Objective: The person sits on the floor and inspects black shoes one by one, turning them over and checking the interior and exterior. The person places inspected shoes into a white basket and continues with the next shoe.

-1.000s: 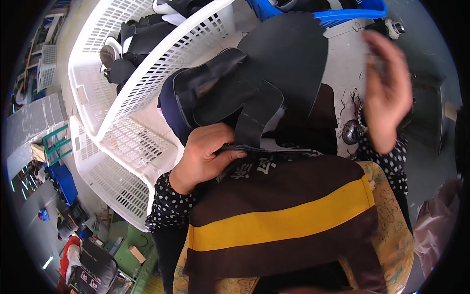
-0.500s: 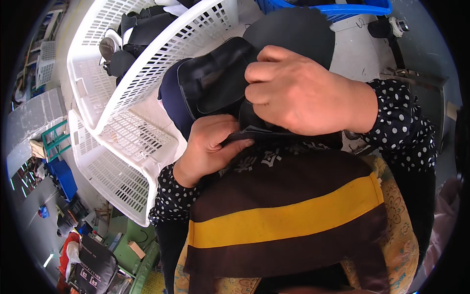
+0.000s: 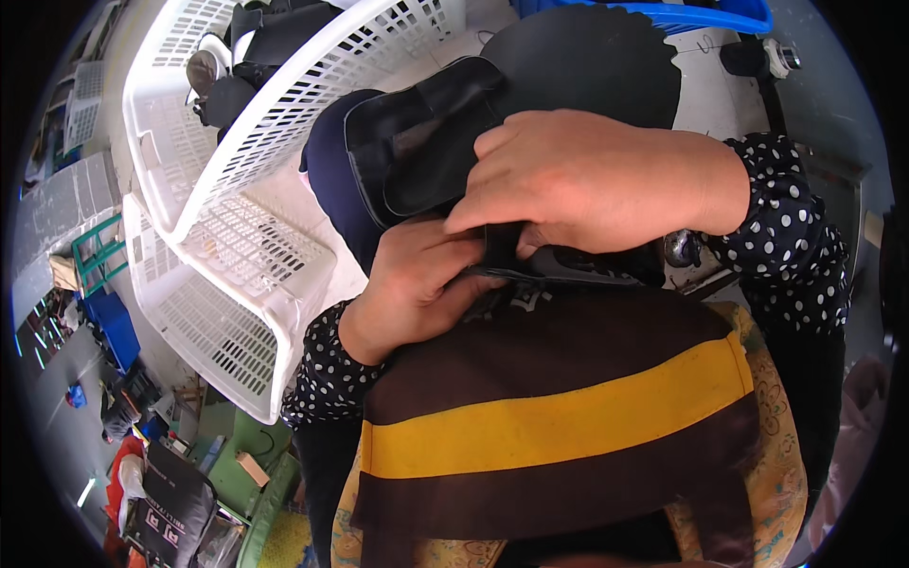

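Note:
My left hand [image 3: 409,282] is closed, its thumb and fingers pinching the near edge of a black leather-like piece [image 3: 587,71] close to my apron. Beside it, my right hand [image 3: 597,180] bends over the same piece, fingers curled down against it by the left fingertips. The piece has a broad rounded flap with a notched far edge. A black padded part with a seamed border [image 3: 426,142] lies to its left, over a dark navy rounded thing [image 3: 327,180]. What exactly lies between my fingertips is hidden.
White plastic baskets [image 3: 222,237] stand at the left; the upper one holds black pieces [image 3: 284,43]. A blue bin [image 3: 701,17] is at the far side. A dark machine part with a metal knob [image 3: 781,59] sits at far right. A brown apron [image 3: 559,379] covers my lap.
My right hand has turned and come down, its fingers reaching to my left fingertips. The black piece's broad flap has shifted slightly right and shows more of its notched edge.

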Demonstrator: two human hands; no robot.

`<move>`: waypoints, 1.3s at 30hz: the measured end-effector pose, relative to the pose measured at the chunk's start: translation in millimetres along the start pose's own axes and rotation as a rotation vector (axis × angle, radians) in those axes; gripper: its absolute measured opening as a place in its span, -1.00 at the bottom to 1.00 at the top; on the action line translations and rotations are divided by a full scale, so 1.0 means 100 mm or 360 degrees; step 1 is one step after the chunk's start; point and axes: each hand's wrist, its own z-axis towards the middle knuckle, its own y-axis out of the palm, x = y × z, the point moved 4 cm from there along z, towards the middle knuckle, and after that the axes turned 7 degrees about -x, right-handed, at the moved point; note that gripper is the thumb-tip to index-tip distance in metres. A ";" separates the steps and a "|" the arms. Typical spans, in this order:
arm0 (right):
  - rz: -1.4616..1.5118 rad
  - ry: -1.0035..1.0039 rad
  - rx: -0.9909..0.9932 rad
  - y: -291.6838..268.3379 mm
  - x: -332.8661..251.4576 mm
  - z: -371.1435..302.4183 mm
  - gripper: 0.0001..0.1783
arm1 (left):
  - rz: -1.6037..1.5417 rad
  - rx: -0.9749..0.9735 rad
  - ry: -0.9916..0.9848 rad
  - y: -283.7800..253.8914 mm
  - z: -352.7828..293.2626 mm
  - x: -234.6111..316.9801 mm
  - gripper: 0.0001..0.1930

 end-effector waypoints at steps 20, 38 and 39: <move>0.0255 -0.0320 0.0323 0.16 0.03 -0.34 -0.77 | 0.0033 0.0039 0.0357 0.14 -0.02 0.13 -0.78; 0.0817 -0.0110 0.0372 0.06 0.33 -0.45 -0.55 | -0.0267 -0.0266 -0.0280 0.04 0.01 0.02 -0.30; 0.0762 -0.0113 0.0373 0.05 0.32 -0.44 -0.43 | -0.0098 -0.0291 -0.0260 0.01 0.05 0.05 -0.10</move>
